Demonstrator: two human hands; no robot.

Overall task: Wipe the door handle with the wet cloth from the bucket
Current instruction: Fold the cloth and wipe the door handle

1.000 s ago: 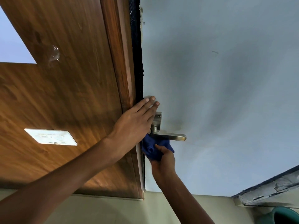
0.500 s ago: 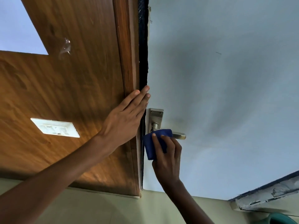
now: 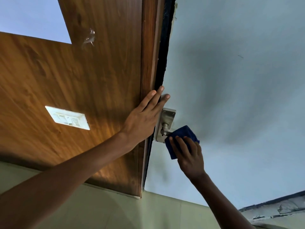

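Note:
A metal door handle (image 3: 165, 125) sits on a silver backplate near the left edge of the pale grey door (image 3: 231, 96). Its lever is covered by a blue cloth (image 3: 181, 134), only the neck showing. My right hand (image 3: 189, 154) presses the cloth against the lever, fingers spread over the cloth. My left hand (image 3: 145, 118) lies flat with fingers extended against the door edge and the wooden frame (image 3: 148, 63), just left of the backplate. The bucket is out of view.
A brown wood panel (image 3: 82, 80) fills the left, carrying a white switch plate (image 3: 67, 117). A pale green floor (image 3: 132, 212) runs along the bottom. A worn grey ledge (image 3: 277, 209) sits at the bottom right.
My right hand slid the cloth rightwards along the lever, now covering its end. My left hand shifted slightly right, fingertips now reaching onto the door edge. The camera tilted a little.

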